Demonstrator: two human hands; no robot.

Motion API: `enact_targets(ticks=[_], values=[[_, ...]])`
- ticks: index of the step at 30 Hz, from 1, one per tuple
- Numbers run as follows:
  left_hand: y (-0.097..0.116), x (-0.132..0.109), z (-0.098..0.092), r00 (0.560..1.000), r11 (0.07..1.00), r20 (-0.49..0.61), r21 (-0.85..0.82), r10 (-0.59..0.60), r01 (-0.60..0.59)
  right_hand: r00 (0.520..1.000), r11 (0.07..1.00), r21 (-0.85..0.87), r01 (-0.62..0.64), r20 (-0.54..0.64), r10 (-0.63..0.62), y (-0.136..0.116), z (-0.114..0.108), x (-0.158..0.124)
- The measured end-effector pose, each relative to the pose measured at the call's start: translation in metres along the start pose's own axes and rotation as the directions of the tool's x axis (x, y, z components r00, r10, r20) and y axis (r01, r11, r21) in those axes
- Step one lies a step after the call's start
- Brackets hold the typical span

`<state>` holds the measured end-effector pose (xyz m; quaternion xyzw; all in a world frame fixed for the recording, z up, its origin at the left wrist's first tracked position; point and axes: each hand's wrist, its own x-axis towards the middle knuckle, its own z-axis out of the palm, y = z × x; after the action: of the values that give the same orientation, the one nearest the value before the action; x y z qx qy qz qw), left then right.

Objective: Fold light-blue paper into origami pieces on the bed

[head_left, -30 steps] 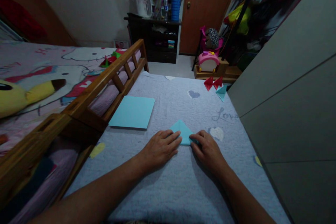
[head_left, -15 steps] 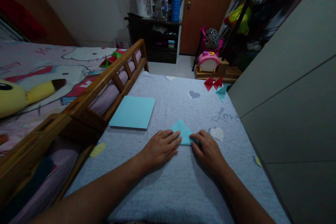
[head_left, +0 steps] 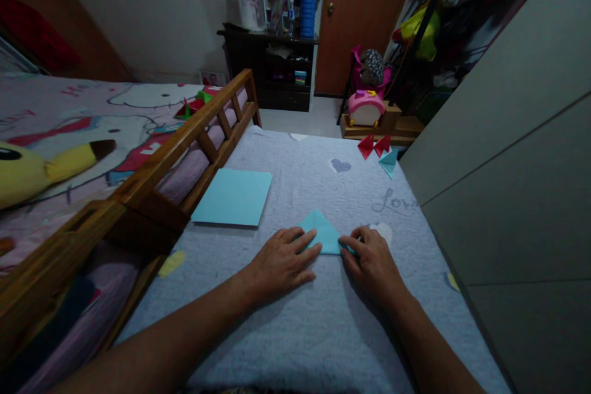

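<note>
A light blue paper folded into a triangle [head_left: 322, 231] lies on the grey-blue bedspread [head_left: 305, 320] in front of me. My left hand [head_left: 282, 260] lies flat on the paper's left lower edge, fingers stretched out and pressing it down. My right hand [head_left: 372, 263] rests at the paper's right corner, its fingertips curled and pinching the paper's edge against the bed.
A flat light blue sheet [head_left: 234, 196] lies to the left, beside a wooden bed rail [head_left: 184, 135]. Two red and one teal folded paper pieces [head_left: 379, 149] sit at the far right edge. A grey cabinet [head_left: 508, 166] stands along the right. A yellow plush toy [head_left: 41, 169] lies on the neighbouring bed.
My right hand has shifted slightly to the right along the paper's lower edge. The left hand and the folded paper have stayed almost where they were.
</note>
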<state>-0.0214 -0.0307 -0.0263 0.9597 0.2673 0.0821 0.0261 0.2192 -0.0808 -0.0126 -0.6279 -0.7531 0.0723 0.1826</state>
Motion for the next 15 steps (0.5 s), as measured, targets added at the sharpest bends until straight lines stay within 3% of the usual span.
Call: enact_targets(ticks=[3,7,15], values=[[-0.001,-0.002,0.001,1.0,1.0,0.006,0.001,0.004,-0.004,0.997,0.998,-0.039,0.057,-0.056,-0.059,-0.01,-0.001,-0.003],[0.0,-0.002,0.005,1.0,1.0,-0.005,-0.011,0.0,-0.001,0.961,0.96,0.059,0.275,-0.025,-0.274,-0.029,0.006,-0.008],[0.001,0.0,0.001,1.0,1.0,-0.01,-0.016,-0.002,0.002,0.962,0.963,0.084,0.255,0.072,-0.262,-0.032,0.011,-0.009]])
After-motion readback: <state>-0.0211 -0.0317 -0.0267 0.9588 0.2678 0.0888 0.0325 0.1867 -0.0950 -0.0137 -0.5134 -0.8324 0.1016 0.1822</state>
